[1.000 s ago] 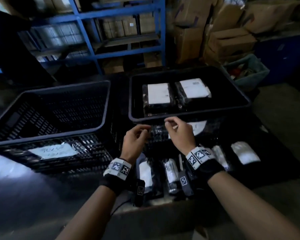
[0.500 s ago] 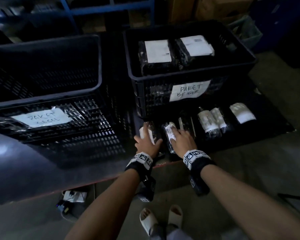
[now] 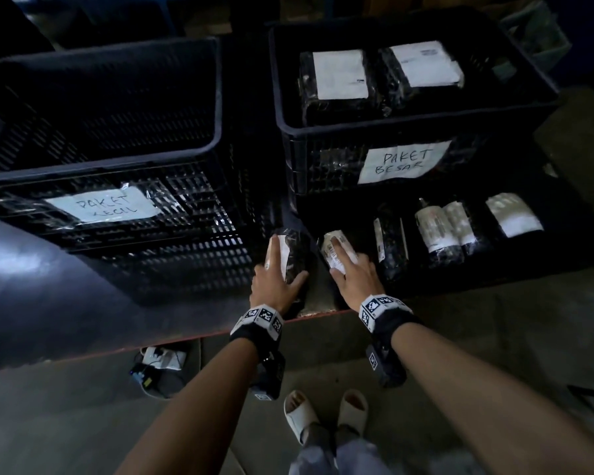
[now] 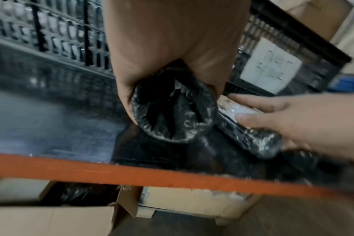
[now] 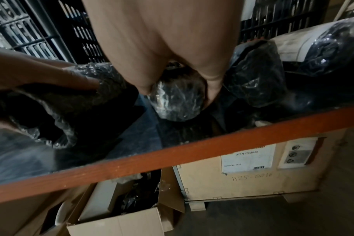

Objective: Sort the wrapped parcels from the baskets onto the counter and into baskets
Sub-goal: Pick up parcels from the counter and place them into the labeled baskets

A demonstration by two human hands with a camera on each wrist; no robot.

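Several small black-wrapped parcels with white labels lie in a row on the dark counter (image 3: 66, 289) before the right basket. My left hand (image 3: 277, 275) grips the leftmost small parcel (image 3: 294, 255), fingers and thumb round it; its wrapped end (image 4: 173, 110) shows in the left wrist view. My right hand (image 3: 354, 272) grips the second small parcel (image 3: 333, 246), whose end (image 5: 177, 99) shows in the right wrist view. The left basket (image 3: 117, 159) is labelled "PAKET KECIL". The right basket (image 3: 415, 126), labelled "PAKET BESAR", holds two large parcels (image 3: 340, 77).
More small parcels (image 3: 439, 231) lie to the right on the counter. The counter's front edge is an orange beam (image 4: 172, 177). Cardboard boxes (image 5: 243, 169) stand under it. A power strip (image 3: 162, 358) lies on the floor, near my sandalled feet (image 3: 326, 409).
A second ago both hands were up at the right basket's front rim. They came down to the counter, and now each grips a small parcel. The head view has tilted down.
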